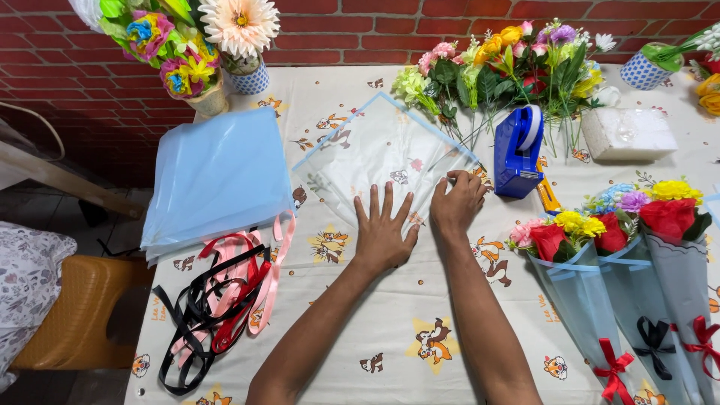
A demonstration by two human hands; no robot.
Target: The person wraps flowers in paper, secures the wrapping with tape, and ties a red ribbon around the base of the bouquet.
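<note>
A clear wrapping sheet with a blue border (pixel 375 146) lies turned like a diamond on the cartoon-print tablecloth (pixel 390 330). My left hand (pixel 382 229) presses flat on its near corner, fingers spread. My right hand (pixel 456 201) pinches the sheet's right edge with curled fingers, close to a blue tape dispenser (pixel 517 154). Loose artificial flowers (pixel 502 60) lie beyond the sheet at the back.
A stack of pale blue sheets (pixel 217 176) lies at the left, with red, pink and black ribbons (pixel 225 296) below it. Three wrapped bouquets (pixel 637 255) lie at the right. A white foam block (pixel 628 133), flower pots (pixel 210 45) and a brick wall stand behind.
</note>
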